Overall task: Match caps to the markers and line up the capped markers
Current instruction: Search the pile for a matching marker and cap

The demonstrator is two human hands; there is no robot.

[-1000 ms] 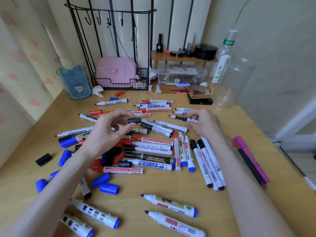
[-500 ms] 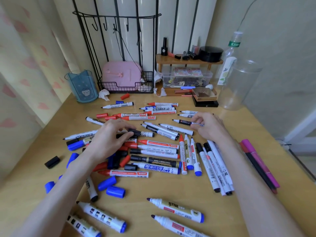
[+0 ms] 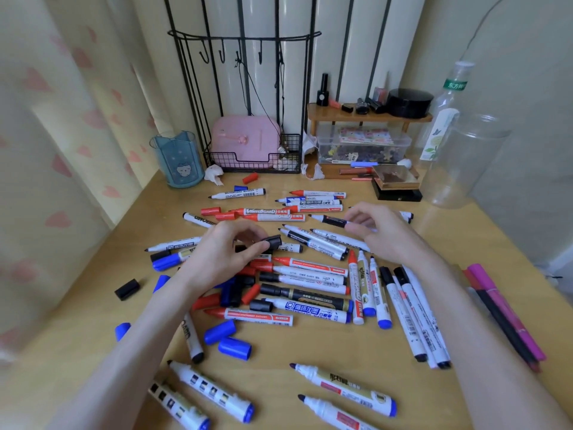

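Observation:
Many uncapped and capped whiteboard markers lie scattered on the wooden table (image 3: 310, 352), red, blue and black. My left hand (image 3: 223, 256) pinches a black cap (image 3: 274, 242) above the pile's middle. My right hand (image 3: 381, 234) holds a thin black-tipped marker (image 3: 328, 220) by its rear end, the tip pointing left toward the cap. Cap and marker tip are apart. Loose blue caps (image 3: 234, 349), red caps (image 3: 210, 210) and a black cap (image 3: 126, 289) lie around. Several black-capped markers (image 3: 403, 315) lie side by side under my right forearm.
At the back stand a blue pen cup (image 3: 177, 159), a wire rack (image 3: 251, 162) with a pink box (image 3: 245, 141), a wooden shelf (image 3: 369, 116) and a clear plastic jar (image 3: 459, 162). Magenta markers (image 3: 502, 308) lie near the right edge. Fat markers (image 3: 344, 389) lie in front.
My left hand dipped toward the pile and came back up, still pinching the black cap. My right hand keeps the thin marker in roughly the same place. The view tilted slightly.

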